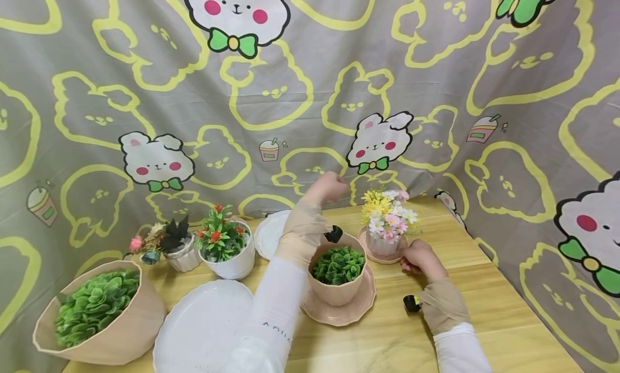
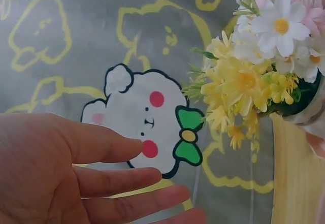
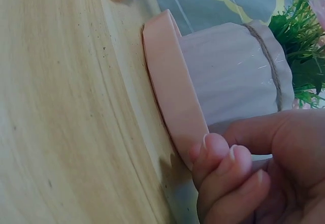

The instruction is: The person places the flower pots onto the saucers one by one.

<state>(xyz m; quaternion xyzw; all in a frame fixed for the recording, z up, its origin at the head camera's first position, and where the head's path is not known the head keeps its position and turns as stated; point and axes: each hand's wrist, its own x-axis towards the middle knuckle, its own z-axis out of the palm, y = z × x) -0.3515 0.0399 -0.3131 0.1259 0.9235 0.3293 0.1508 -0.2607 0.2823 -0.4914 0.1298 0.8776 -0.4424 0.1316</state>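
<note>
A small whitish pot (image 1: 381, 245) of artificial daisies in yellow, white and pink stands on a pink saucer (image 3: 170, 82) at the back right. My right hand (image 1: 420, 257) pinches the saucer's near right edge; in the right wrist view the thumb lies inside the rim and curled fingers lie outside. Twine circles the pot below its top. My left hand (image 1: 329, 187) is raised near the curtain, left of the flowers (image 2: 244, 87). Its fingers (image 2: 122, 181) are extended and hold nothing in the left wrist view.
A pink pot (image 1: 336, 289) of green leaves stands on a pink saucer (image 1: 331, 316) below my left arm. Leftward are a white plate (image 1: 203, 324), a red-flowered plant (image 1: 220, 238), a small mixed plant (image 1: 183, 254) and a large pink pot (image 1: 131, 330). A patterned curtain (image 1: 310, 93) hangs behind.
</note>
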